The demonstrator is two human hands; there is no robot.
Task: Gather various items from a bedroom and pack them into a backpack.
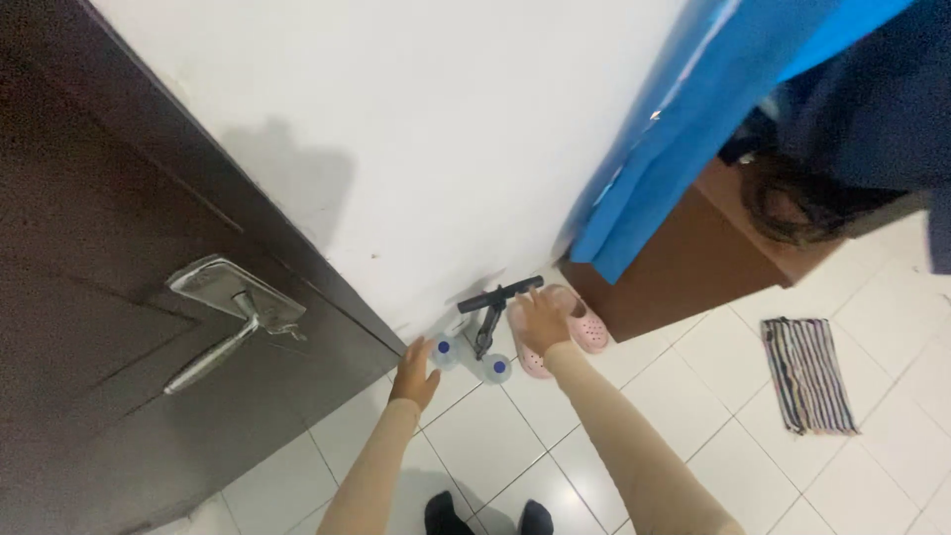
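Leftmost, a dark door (109,297) with one metal handle (233,312) fills the near left. Next, the left hand (414,372) hangs over the tiled floor (495,446), fingers loosely curled and holding nothing, its tips just beside the left one of two clear bottles (445,352) with blue caps. Between the bottles stands a black pump (492,315) with a T-bar on top, set against the white wall (396,129). The right hand (542,322) reaches past it, palm down and fingers spread, resting on the near one of two pink clogs (586,322); whether it grips is hard to tell. Farther right, a blue cloth (674,129) drapes over a brown cabinet (684,263). One striped rag (807,374) lies flat on the tiles at far right.
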